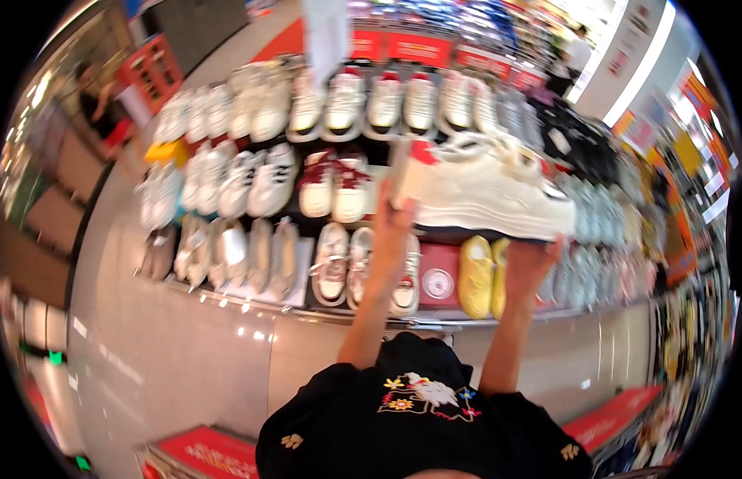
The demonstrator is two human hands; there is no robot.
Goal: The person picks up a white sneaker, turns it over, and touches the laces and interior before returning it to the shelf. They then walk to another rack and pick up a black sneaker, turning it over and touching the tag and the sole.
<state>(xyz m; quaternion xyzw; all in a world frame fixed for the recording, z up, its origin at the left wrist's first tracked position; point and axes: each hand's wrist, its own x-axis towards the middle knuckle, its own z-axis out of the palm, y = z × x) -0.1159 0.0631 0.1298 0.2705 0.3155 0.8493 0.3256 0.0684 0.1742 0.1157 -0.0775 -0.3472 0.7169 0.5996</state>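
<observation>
A cream-white sneaker [482, 191] with a thick wavy sole and a red heel patch is held up sideways above the shoe display, its toe pointing right. My left hand [395, 217] grips it at the heel end, fingers partly hidden behind the shoe. Under the toe end, my right hand [538, 259] holds the sole from below, and its fingers are mostly out of sight. Just beneath the sneaker lie a dark red shoebox [439, 275] and a pair of yellow shoes [476, 279].
The display holds several rows of shoes, including maroon-and-white sneakers [335, 188] and pale blue shoes [590, 211]. A metal rail [323, 315] edges its front. Red-topped stands [211, 453] flank me below. One person [103, 104] is at far left, another [574, 60] at upper right.
</observation>
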